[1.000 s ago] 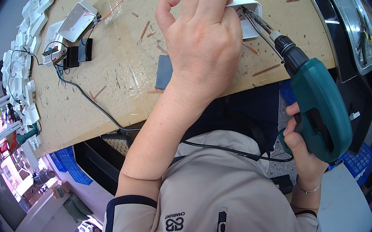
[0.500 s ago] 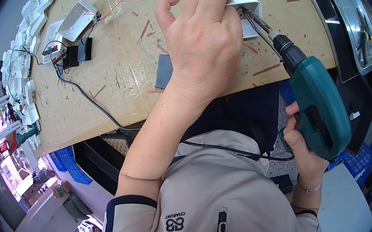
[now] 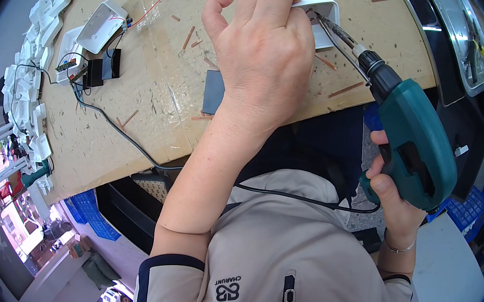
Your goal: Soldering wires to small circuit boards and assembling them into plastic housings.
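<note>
My right hand (image 3: 395,198) is wrapped round the handle of a green soldering gun (image 3: 419,141). The gun's metal tip and a thin tube beside it reach into the open side of a white plastic box (image 3: 330,19) near the far edge of view. My left hand (image 3: 269,46) is closed at the box's left side, gripping it; its fingertips and part of the box are hidden behind the hand. What the tip touches inside is too small to tell. A flat dark grey square piece (image 3: 213,92) lies on the table beside my left wrist.
At the left stand two white boxes (image 3: 100,26) with wires, a small circuit board and black blocks (image 3: 110,64). Many white casings (image 3: 25,90) line the table's left edge. A black cord (image 3: 135,148) crosses the front edge. Brown strips (image 3: 345,89) are scattered about; a clear tray (image 3: 463,45) sits far right.
The soldering gun has shifted very slightly, with its body a little lower, and my right hand has moved with it. My left hand and the white box stay nearly still.
</note>
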The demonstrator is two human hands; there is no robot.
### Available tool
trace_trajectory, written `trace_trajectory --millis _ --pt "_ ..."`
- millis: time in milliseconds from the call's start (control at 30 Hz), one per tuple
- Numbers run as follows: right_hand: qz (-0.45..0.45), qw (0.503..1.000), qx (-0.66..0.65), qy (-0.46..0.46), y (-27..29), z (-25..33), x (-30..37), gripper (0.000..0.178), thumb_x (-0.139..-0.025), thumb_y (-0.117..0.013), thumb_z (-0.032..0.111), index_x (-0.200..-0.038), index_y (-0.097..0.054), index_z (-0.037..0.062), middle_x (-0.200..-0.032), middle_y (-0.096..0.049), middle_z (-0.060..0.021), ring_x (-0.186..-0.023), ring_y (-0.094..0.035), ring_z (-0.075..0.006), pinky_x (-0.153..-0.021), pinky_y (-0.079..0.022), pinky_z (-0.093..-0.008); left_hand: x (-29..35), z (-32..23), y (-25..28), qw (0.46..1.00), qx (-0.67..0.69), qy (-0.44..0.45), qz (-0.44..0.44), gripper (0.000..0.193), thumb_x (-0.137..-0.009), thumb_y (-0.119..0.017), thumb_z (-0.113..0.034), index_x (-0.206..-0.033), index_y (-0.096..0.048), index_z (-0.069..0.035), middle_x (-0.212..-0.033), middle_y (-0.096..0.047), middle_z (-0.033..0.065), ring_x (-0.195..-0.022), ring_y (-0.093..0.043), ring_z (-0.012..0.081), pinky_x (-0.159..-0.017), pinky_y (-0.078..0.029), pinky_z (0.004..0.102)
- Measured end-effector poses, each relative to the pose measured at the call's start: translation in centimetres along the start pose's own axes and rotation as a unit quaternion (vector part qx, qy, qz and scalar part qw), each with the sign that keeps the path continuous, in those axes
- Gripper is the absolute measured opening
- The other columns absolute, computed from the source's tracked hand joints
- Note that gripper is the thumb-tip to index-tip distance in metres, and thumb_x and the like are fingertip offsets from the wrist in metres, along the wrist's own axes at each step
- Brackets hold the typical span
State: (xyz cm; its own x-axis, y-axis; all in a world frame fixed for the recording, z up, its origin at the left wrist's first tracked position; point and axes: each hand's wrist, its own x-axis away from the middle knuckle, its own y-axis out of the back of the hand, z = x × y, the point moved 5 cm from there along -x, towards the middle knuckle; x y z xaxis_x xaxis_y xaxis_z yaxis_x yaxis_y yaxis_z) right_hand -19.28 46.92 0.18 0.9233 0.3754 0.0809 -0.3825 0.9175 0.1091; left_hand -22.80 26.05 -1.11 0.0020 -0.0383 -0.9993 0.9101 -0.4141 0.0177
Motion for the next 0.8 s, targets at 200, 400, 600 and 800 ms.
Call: trace_trajectory --millis 200,400,600,800 --pt "0.003 0.999 0.006 -0.034 -0.02 -0.40 0.20 0.054 -0.071 -0.073 0.015 -0.116 -0.050 -0.0022 -0.104 -0.059 -0.0142 -0.066 -0.055 -0.0081 -0.058 -0.047 -0.0202 0.07 -0.07 0.09 1.000 -0.011 0.009 0.014 0.003 -0.068 -0.056 -0.004 -0.067 -0.054 -0.004 -0.087 -0.054 0.0047 -0.074 -0.052 0.0201 -0.076 -0.034 0.0401" --pt "0.004 1.000 -0.025 0.006 -0.12 -0.39 -0.11 0.041 -0.071 -0.072 0.004 -0.108 -0.056 -0.0019 -0.105 -0.061 -0.0133 -0.066 -0.055 -0.0075 -0.058 -0.048 -0.0209 0.07 -0.09 0.10 1.000 -0.011 0.008 0.016 0.002 -0.068 -0.056 -0.004 -0.067 -0.054 -0.004 -0.087 -0.054 0.0048 -0.074 -0.053 0.0204 -0.077 -0.034 0.0407" --pt "0.006 1.000 0.001 0.024 -0.13 -0.23 -0.47 0.042 -0.070 -0.074 0.005 -0.107 -0.056 -0.0017 -0.102 -0.062 -0.0135 -0.068 -0.056 -0.0076 -0.059 -0.048 -0.0205 -0.02 -0.13 0.06 1.000 -0.023 -0.003 0.011 0.002 -0.068 -0.055 -0.004 -0.066 -0.054 -0.004 -0.086 -0.054 0.0048 -0.072 -0.052 0.0204 -0.076 -0.034 0.0404" --pt "0.001 1.000 -0.007 0.023 -0.09 -0.33 -0.53 0.041 -0.069 -0.074 0.005 -0.106 -0.057 -0.0018 -0.103 -0.062 -0.0141 -0.068 -0.056 -0.0077 -0.059 -0.048 -0.0203 -0.08 -0.14 0.11 0.999 -0.024 0.004 0.021 0.002 -0.068 -0.055 -0.005 -0.066 -0.054 -0.005 -0.086 -0.054 0.0044 -0.074 -0.052 0.0201 -0.076 -0.034 0.0394"
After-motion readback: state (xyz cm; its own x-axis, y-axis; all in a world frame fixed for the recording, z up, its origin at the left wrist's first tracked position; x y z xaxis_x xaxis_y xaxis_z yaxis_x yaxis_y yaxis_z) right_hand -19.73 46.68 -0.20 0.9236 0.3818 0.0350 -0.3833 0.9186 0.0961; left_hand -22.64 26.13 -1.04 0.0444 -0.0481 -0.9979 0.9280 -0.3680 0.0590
